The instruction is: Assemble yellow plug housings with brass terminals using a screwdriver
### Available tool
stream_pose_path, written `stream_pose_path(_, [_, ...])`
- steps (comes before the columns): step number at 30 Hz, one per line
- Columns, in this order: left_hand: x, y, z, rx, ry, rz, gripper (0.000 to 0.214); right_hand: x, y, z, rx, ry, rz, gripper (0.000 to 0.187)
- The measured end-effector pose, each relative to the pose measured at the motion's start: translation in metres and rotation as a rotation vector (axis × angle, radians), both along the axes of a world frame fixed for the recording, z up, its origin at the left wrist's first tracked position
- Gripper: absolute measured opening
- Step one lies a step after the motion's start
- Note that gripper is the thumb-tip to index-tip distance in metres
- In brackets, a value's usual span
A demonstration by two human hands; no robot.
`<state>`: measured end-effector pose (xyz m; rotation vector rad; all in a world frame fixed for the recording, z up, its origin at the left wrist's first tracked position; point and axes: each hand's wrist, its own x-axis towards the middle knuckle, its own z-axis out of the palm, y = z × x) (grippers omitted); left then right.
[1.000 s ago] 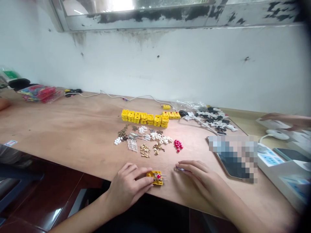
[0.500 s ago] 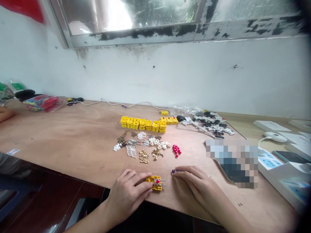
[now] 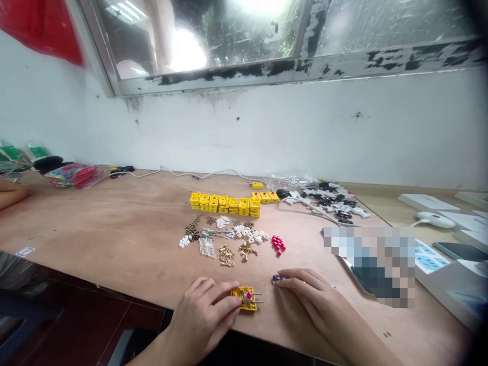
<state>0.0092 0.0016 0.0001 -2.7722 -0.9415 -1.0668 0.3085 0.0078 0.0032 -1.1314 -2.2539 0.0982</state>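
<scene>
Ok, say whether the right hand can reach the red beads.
Likely yes: the right hand sits just below the red beads, with nothing standing between them, though the small dark part at its fingertips may need setting down first.

Plastic blocks (image 3: 223, 202) behind small parts (image 3: 225, 255) on plywood bench (image 3: 95, 218).

No words, brands or numbers can be read anywhere in view. Measured from the yellow plastic block (image 3: 246, 299), a small white sticker (image 3: 25, 251) with red and blue print is stuck on the bench (image 3: 95, 223) at nine o'clock, its print too small to be read. At three o'clock, blue markings on a white printed card (image 3: 429, 256) are too blurred to be read, and a pixelated patch (image 3: 369, 267) hides whatever lies beneath it.
</scene>
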Motion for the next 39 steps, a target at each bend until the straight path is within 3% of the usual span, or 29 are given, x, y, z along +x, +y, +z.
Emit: stream_pose_path(39, [-0.0053,-0.0009,-0.0037,-0.014,0.032,-0.020,0.021,0.0009,-0.0055,0.0014,-0.083,-0.045,-0.039,0.032])
